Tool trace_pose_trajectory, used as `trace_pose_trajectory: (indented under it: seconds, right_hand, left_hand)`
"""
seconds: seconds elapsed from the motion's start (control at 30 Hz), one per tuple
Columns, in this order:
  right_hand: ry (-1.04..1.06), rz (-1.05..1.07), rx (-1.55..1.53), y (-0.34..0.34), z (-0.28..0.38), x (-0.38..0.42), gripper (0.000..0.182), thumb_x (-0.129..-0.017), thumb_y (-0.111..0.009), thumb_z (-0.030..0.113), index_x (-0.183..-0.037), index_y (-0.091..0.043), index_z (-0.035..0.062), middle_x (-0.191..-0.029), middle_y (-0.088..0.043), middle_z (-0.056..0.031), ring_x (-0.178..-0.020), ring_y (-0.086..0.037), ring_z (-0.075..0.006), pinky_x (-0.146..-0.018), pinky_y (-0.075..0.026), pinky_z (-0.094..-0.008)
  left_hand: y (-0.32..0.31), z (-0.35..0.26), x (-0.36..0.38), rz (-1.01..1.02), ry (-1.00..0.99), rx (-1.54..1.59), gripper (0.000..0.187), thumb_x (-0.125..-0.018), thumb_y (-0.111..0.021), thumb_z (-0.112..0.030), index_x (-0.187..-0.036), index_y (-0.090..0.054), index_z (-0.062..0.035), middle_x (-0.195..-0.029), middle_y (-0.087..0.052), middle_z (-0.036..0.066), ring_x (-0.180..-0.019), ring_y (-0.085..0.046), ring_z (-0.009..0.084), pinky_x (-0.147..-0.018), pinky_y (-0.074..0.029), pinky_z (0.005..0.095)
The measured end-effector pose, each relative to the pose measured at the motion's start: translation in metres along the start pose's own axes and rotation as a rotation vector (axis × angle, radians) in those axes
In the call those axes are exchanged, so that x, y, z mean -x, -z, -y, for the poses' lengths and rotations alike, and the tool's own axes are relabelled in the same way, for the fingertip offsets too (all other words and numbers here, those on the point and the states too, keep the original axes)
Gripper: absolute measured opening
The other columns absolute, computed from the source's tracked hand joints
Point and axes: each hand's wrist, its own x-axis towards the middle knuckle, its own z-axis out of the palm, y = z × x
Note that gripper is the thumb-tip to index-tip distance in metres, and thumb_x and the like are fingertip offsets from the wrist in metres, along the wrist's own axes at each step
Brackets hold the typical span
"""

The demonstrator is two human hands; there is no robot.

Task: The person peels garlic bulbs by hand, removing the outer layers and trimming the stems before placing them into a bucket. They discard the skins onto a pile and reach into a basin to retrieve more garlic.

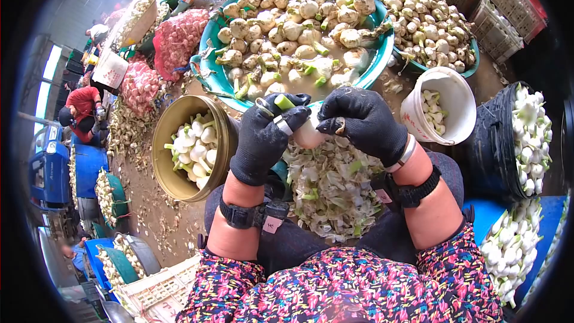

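Both my hands wear black gloves and meet over my lap. My left hand (263, 137) grips a white bulb (307, 134) with a green stalk stub, and a metal blade piece shows at its fingers. My right hand (365, 122) holds the same bulb from the right side, thumb pressed against it. Below the hands lies a heap of peeled green-white skins (332, 188) on my lap. A large teal basin (206, 45) of unpeeled bulbs stands just beyond the hands.
A brass-coloured bucket (164, 161) with peeled bulbs sits at left, a white bucket (457, 98) at right. A dark tub (496, 143) and blue crate (553, 215) hold peeled bulbs. Red mesh sacks (176, 39) and plastic crates (496, 30) lie behind. A person in red (81, 107) crouches far left.
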Motion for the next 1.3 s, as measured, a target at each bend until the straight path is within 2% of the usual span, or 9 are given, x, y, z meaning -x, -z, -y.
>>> trace_pose_trajectory:
  seconds: [0.27,0.37,0.47,0.63,0.77,0.9,0.97,1.07,1.3]
  right_hand:
    - [0.180,0.166,0.622,-0.013,-0.010,0.013,0.016,-0.072,-0.059,0.005,-0.087,-0.057,0.0025,-0.076,-0.055,-0.0115,-0.070,-0.055,-0.0233,-0.068,-0.044,-0.0320]
    - [0.101,-0.094,0.550,-0.013,-0.004,0.011,0.014,-0.069,-0.059,0.005,-0.083,-0.056,0.0033,-0.076,-0.057,-0.0130,-0.071,-0.058,-0.0264,-0.067,-0.046,-0.0338]
    - [0.044,-0.340,-0.198,-0.012,-0.003,0.006,0.022,-0.076,-0.064,0.002,-0.096,-0.057,0.0033,-0.081,-0.054,0.0012,-0.079,-0.054,-0.0057,-0.072,-0.046,-0.0219]
    - [-0.158,-0.231,-0.460,-0.007,0.010,0.006,0.030,-0.075,-0.064,0.000,-0.104,-0.056,0.0021,-0.089,-0.057,-0.0009,-0.081,-0.055,-0.0079,-0.075,-0.047,-0.0242]
    - [-0.013,-0.149,-0.009,-0.008,0.000,0.007,0.011,-0.071,-0.060,0.000,-0.082,-0.059,0.0026,-0.076,-0.059,-0.0025,-0.068,-0.057,-0.0109,-0.065,-0.047,-0.0261]
    - [0.186,0.111,0.470,-0.021,-0.008,0.011,0.011,-0.065,-0.055,0.005,-0.076,-0.058,0.0051,-0.072,-0.058,-0.0150,-0.072,-0.057,-0.0341,-0.064,-0.046,-0.0413]
    - [0.182,-0.089,0.593,-0.025,-0.015,0.011,0.012,-0.067,-0.056,0.006,-0.078,-0.060,0.0055,-0.073,-0.058,-0.0148,-0.072,-0.059,-0.0323,-0.066,-0.047,-0.0391]
    - [0.064,-0.354,0.005,-0.024,-0.006,0.007,0.014,-0.075,-0.062,0.005,-0.089,-0.059,0.0014,-0.076,-0.061,-0.0080,-0.075,-0.061,-0.0130,-0.069,-0.048,-0.0277]
    - [0.178,-0.521,0.058,-0.028,-0.003,0.001,0.020,-0.077,-0.065,0.003,-0.096,-0.059,-0.0018,-0.084,-0.062,-0.0062,-0.077,-0.059,-0.0104,-0.071,-0.048,-0.0257]
  left_hand:
    - [0.015,0.009,-0.005,-0.147,0.088,0.046,0.012,-0.080,-0.061,-0.009,-0.086,-0.063,0.0010,-0.082,-0.062,0.007,-0.065,-0.057,0.0099,-0.063,-0.045,0.0229]
    - [0.007,0.002,-0.001,-0.130,-0.046,0.030,0.013,-0.081,-0.061,-0.009,-0.089,-0.063,0.0007,-0.085,-0.062,0.006,-0.071,-0.058,0.0104,-0.063,-0.046,0.0239]
    - [0.005,0.011,-0.002,-0.078,-0.202,-0.141,0.014,-0.081,-0.060,-0.008,-0.092,-0.062,0.0004,-0.090,-0.062,0.006,-0.080,-0.058,0.0116,-0.068,-0.047,0.0255]
    - [0.003,0.011,-0.002,-0.022,-0.069,0.137,0.016,-0.081,-0.059,-0.006,-0.096,-0.060,0.0006,-0.096,-0.062,0.007,-0.087,-0.058,0.0143,-0.079,-0.045,0.0267]
    - [0.003,0.013,-0.003,-0.035,0.046,0.250,0.016,-0.081,-0.059,-0.007,-0.096,-0.061,0.0009,-0.093,-0.063,0.007,-0.085,-0.058,0.0131,-0.077,-0.045,0.0260]
    - [0.011,0.007,-0.006,-0.116,0.052,0.108,0.026,-0.083,-0.059,-0.014,-0.103,-0.059,0.0024,-0.084,-0.062,0.008,-0.075,-0.060,0.0148,-0.070,-0.049,0.0269]
    - [0.008,-0.005,-0.002,-0.005,-0.067,0.035,0.030,-0.085,-0.058,-0.020,-0.105,-0.058,0.0020,-0.081,-0.063,0.009,-0.072,-0.062,0.0182,-0.064,-0.051,0.0291]
    - [0.008,0.020,-0.004,-0.066,0.149,0.485,0.035,-0.085,-0.056,-0.023,-0.111,-0.054,0.0002,-0.092,-0.062,0.011,-0.075,-0.063,0.0221,-0.063,-0.053,0.0315]
    - [-0.005,0.022,-0.006,-0.099,0.345,0.972,0.034,-0.086,-0.055,-0.020,-0.113,-0.051,-0.0010,-0.099,-0.061,0.012,-0.079,-0.063,0.0215,-0.067,-0.055,0.0368]
